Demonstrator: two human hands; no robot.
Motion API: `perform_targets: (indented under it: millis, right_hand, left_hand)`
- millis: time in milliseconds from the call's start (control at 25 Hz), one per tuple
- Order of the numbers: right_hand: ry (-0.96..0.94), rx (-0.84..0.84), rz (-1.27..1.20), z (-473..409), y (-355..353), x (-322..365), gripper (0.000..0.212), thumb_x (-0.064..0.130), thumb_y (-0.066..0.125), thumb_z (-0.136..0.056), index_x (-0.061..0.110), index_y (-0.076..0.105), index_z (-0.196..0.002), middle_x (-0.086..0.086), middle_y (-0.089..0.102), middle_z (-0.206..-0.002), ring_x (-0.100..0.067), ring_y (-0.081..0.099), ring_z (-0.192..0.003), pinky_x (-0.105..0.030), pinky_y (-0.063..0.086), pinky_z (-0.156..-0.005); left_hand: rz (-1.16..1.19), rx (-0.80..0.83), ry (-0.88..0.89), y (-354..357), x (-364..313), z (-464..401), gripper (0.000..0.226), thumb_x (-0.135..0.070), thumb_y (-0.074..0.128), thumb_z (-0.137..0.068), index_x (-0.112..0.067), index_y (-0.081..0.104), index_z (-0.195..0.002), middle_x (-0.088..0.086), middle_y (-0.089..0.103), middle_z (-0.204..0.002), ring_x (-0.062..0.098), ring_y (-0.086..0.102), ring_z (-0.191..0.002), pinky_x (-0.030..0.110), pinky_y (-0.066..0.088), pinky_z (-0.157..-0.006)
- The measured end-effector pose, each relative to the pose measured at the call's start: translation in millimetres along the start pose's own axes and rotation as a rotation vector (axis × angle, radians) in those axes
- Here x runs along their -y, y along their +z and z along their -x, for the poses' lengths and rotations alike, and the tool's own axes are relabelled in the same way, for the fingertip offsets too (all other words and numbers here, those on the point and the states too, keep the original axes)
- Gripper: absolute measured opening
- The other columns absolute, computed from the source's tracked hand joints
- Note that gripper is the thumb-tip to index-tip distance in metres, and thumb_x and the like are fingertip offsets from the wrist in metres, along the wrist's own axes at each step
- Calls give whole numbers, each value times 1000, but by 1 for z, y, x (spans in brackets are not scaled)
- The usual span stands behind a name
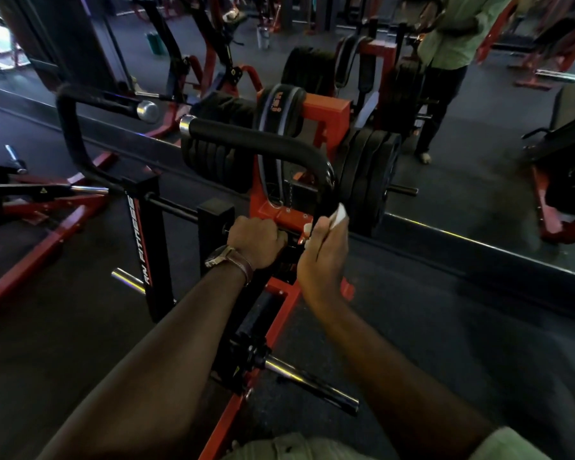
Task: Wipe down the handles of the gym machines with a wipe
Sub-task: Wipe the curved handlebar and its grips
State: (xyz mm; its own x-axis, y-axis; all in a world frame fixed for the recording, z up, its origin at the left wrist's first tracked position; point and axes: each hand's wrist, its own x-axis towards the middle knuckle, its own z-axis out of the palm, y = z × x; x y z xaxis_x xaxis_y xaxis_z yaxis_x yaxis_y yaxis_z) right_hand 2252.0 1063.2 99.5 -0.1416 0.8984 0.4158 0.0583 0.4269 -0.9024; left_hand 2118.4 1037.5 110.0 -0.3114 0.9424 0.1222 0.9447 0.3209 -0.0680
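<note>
At the machine's right side, my right hand (326, 247) pinches the white wipe (340, 216) against the lower end of the black curved handle (259, 141), just beside the stacked weight plates (369, 180). My left hand (256, 242), watch (221, 255) on the wrist, grips the black crossbar where it meets the red frame (326, 111).

Dim gym, purple tint, soft blur, wide-angle edge bending
</note>
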Motion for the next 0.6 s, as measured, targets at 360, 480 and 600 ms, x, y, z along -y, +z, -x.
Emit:
perform_targets:
  millis: [360, 480, 600]
  right_hand:
    - [-275, 78, 289, -52, -6, 37, 47, 41, 30, -106, 15, 42, -144, -3, 52, -120, -10, 57, -91, -28, 55, -68]
    - [-327, 136, 357, -8, -11, 6, 67, 38, 36, -105, 21, -2, -158, -11, 25, -150, -22, 52, -118, -41, 58, -81]
    - [-541, 119, 497, -46, -3, 23, 61, 25, 40, -107, 6, 8, -156, -22, 32, -149, -25, 50, -122, -42, 53, -91]
  left_hand:
    - [329, 636, -82, -23, 9, -34, 40, -35, 47, -90, -10, 72, -71, 0, 72, -62, 15, 67, -60, 27, 52, -65]
    - [441, 595, -44, -17, 19, -45, 31, -33, 55, -80, -9, 74, -82, 7, 75, -83, 23, 69, -74, 36, 57, -72]
    - [702, 487, -233, -19, 18, -50, 18, -26, 65, -77, -11, 72, -71, 6, 74, -76, 24, 69, -75, 34, 56, -73]
